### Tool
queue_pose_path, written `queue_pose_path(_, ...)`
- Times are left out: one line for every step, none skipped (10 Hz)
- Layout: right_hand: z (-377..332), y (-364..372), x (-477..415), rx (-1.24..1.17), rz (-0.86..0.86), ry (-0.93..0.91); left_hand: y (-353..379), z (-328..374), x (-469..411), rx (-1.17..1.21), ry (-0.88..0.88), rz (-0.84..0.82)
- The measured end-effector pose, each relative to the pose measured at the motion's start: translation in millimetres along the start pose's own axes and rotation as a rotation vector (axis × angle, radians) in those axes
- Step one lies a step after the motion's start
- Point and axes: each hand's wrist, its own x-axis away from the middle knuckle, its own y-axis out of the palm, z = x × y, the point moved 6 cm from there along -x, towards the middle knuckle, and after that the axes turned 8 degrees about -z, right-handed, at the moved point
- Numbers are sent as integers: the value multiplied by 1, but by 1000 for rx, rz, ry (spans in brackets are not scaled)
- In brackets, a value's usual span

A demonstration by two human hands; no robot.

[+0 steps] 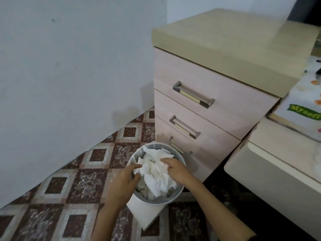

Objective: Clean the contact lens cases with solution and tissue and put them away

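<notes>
A white waste bin (144,211) stands on the tiled floor in front of a drawer unit. Crumpled white tissue (156,173) fills its mouth and rises above the rim. My left hand (125,178) is at the bin's left rim, its index finger stretched toward the tissue and the thumb curled at the tissue's edge. My right hand (175,168) lies on top of the tissue from the right, fingers bent down into it. No contact lens case or solution bottle shows in the head view.
A pale drawer unit (208,105) with three metal handles stands right behind the bin. A cream desk edge (271,173) juts out at the right, with a flowered tissue pack (305,105) on it. A grey wall (69,66) runs along the left.
</notes>
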Motion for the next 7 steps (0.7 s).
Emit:
queue_pose_path(1,-6,3,-9,41,-16,8,-1,0,-2,8,-33)
queue_pose_path(3,-8,4,-7,43,-35,13,-1,-1,20,7,-56)
queue_pose_path(3,-8,9,-5,35,-38,16,5,-1,42,-2,-88)
queue_pose_path(5,-12,14,-32,44,-35,19,8,0,31,2,-90)
queue_pose_path(2,-17,22,-43,50,-48,19,12,2,30,-5,-84)
queue_pose_path(4,-21,24,-79,54,-43,20,19,0,34,20,-71)
queue_pose_path(7,-21,28,-87,42,-24,20,22,2,29,29,-64)
